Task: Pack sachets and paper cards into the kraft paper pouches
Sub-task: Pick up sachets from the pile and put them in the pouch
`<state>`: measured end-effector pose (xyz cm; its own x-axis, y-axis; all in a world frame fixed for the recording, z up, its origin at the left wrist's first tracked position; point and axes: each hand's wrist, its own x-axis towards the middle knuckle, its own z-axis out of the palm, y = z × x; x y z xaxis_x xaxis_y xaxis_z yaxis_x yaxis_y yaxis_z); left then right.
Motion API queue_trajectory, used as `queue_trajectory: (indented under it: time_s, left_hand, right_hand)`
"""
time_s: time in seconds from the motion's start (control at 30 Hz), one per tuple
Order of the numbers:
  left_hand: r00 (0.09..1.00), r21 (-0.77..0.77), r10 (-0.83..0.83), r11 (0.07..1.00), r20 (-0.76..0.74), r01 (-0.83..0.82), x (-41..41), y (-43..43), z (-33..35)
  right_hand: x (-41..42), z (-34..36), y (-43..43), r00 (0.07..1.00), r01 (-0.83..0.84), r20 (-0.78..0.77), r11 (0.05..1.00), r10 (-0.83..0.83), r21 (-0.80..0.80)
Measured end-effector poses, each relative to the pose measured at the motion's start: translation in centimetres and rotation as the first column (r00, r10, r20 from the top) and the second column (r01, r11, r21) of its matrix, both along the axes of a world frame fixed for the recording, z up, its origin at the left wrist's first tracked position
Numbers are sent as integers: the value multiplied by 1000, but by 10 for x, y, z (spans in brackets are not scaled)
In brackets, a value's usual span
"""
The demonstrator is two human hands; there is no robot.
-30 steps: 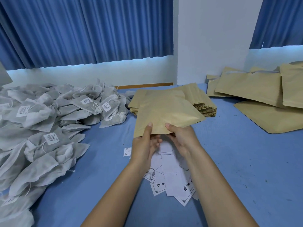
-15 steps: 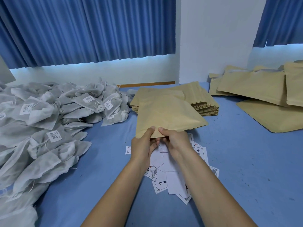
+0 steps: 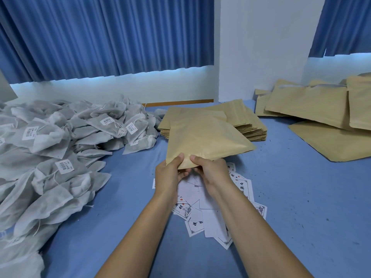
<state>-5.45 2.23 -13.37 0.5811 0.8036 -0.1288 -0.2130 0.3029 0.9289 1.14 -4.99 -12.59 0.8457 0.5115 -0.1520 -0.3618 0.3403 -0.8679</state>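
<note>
From my feed, the left hand [image 3: 168,174] and the right hand [image 3: 210,175] sit side by side, each pinching the near edge of 1 kraft paper pouch [image 3: 204,139], thumbs on top and fingers curled beneath. The pouch is held off the blue table [image 3: 301,197], above the scattered paper cards [image 3: 202,217] and just in front of the stack of flat pouches [image 3: 249,127]. Gauze sachets [image 3: 60,149] are heaped on the left (some with barcode tags). Bigger kraft pouches [image 3: 309,109] lie far right.
</note>
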Motion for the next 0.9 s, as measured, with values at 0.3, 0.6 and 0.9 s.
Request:
queue_trajectory:
  time_s: [0.3,0.6,0.9]
  left_hand:
    - [995,-23,102,995,-1,-102,-1,4,2]
    - [992,-43,111,993,55,-109,-2,8,3]
    - [997,-101,-71,993,-20,68,-4,11,-2]
  right_hand:
    - [12,3,-3,989,145,31,987,-143,-63]
    - [33,2,-16,964,265,75,936,-254,-231]
    - [34,-1,-31,933,333,262,869,-247,-367]
